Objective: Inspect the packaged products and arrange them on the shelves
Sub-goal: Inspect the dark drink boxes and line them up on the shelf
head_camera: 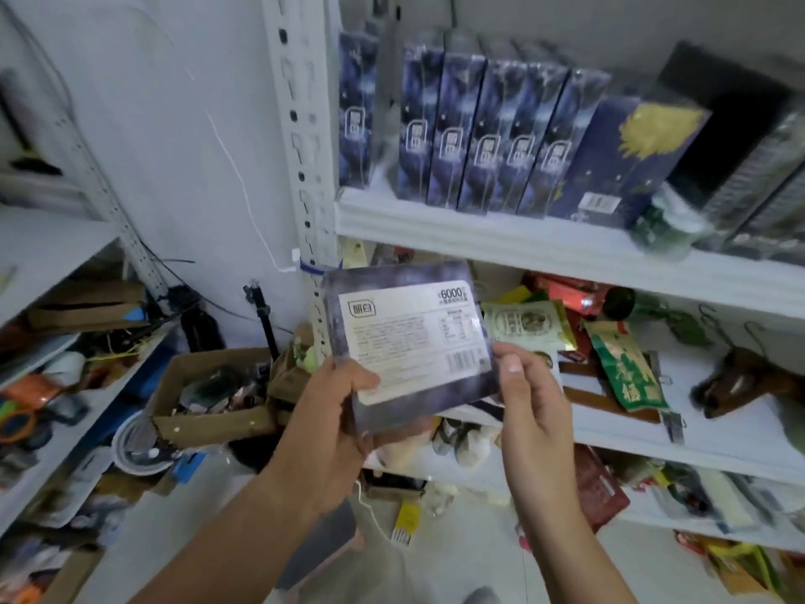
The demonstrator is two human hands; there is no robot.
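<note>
Package (pixel 409 342) is held label-up in front of the shelf post (pixel 300 146); your left hand (pixel 335 411) grips its lower-left corner, right hand (pixel 529 398) pinches the right edge. Fine print too blurred to read. Behind it, snack pouches (pixel 627 368) clutter the lower shelf (pixel 718 429); matching blue boxes (pixel 479 137) stand upright on the upper shelf (pixel 522 241).

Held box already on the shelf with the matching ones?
No, the left hand and right hand hold the dark box in front of the rack, below the row of matching boxes.

White upper shelf (pixel 522 246), upright dark-blue boxes (pixel 492 141), lower shelf (pixel 705 433), scattered snack packets (pixel 627 368)
</note>
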